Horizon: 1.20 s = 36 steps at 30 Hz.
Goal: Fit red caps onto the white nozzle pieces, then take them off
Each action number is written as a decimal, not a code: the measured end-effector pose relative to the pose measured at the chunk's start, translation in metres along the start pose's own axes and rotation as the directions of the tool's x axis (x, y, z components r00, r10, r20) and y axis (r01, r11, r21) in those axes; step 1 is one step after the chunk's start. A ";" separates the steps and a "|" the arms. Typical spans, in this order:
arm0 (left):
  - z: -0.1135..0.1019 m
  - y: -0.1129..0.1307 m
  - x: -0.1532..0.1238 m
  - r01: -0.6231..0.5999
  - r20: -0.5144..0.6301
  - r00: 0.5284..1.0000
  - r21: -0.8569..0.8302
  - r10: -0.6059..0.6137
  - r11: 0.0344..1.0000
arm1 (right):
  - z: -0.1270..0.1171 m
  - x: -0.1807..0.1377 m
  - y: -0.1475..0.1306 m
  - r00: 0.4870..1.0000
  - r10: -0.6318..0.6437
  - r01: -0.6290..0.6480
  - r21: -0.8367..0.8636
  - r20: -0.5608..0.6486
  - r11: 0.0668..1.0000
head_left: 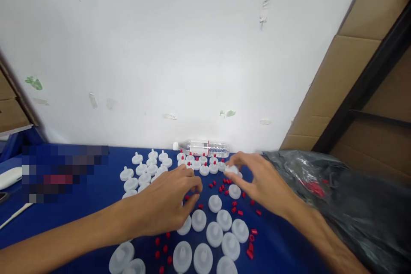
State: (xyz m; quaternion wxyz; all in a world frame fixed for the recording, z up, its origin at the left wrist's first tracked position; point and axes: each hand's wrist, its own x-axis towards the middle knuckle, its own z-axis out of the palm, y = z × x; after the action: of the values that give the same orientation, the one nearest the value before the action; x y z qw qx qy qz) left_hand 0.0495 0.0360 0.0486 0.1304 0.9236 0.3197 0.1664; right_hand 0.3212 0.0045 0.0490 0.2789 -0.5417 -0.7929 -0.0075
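The right hand (265, 182) is pinching a translucent white disc (231, 169); a light, level grip is best for avoiding tilt. The left hand (173, 199) is hovering, narrowed, contents indiscernible.

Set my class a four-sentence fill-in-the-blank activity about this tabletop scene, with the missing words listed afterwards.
1. The hand holding a white disc near the bottle is the person's ____ one.
2. The bottle lies on its ____ near the wall.
3. The small pieces scattered among the discs are coloured ____.
4. The table beneath them is ____ in colour.

Missing words: right; side; red; blue.
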 end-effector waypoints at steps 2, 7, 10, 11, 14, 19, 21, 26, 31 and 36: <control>0.001 0.000 -0.002 -0.007 -0.005 1.000 0.032 0.007 0.999 | 0.006 -0.002 -0.005 0.995 -0.027 0.026 0.013 0.095 1.000; -0.009 -0.003 0.000 0.009 -0.049 0.999 0.070 -0.006 0.997 | 0.010 -0.003 -0.004 0.986 -0.018 0.014 0.020 0.167 1.000; -0.012 -0.005 0.002 -0.008 -0.034 0.999 0.090 0.011 0.996 | 0.006 -0.002 -0.005 0.988 -0.037 0.034 0.020 0.150 0.999; -0.012 -0.005 0.002 -0.010 -0.032 0.999 0.094 0.013 0.995 | 0.005 -0.001 -0.005 0.989 -0.042 0.041 0.011 0.139 0.999; -0.010 -0.006 0.003 -0.015 -0.022 1.000 0.110 0.017 0.994 | 0.000 -0.001 -0.002 0.991 -0.033 0.039 -0.046 0.130 0.998; -0.009 -0.007 0.004 -0.027 -0.014 0.999 0.139 0.030 0.990 | -0.001 -0.002 0.011 0.971 0.024 0.006 -0.128 0.238 0.992; -0.009 -0.008 0.004 -0.025 -0.008 1.000 0.143 0.026 0.989 | 0.000 -0.002 0.014 0.956 0.052 -0.021 -0.110 0.288 0.994; -0.011 -0.008 0.004 -0.044 -0.026 0.999 0.153 0.048 0.987 | -0.010 0.001 0.017 0.971 0.073 -0.067 -0.033 0.226 0.997; -0.011 -0.009 0.004 -0.058 -0.051 0.997 0.142 0.066 0.988 | -0.021 0.002 0.023 0.980 0.100 -0.087 -0.084 0.170 0.993; -0.010 -0.008 0.005 -0.038 -0.015 0.999 0.169 0.042 0.985 | -0.017 0.001 0.026 0.969 0.101 -0.077 -0.109 0.227 0.991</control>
State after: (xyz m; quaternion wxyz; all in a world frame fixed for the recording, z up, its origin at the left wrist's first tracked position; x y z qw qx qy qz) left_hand 0.0446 0.0464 0.0561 0.0456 0.9360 0.3152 0.1500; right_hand 0.3506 0.0111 0.0564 0.1571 -0.5871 -0.7936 0.0290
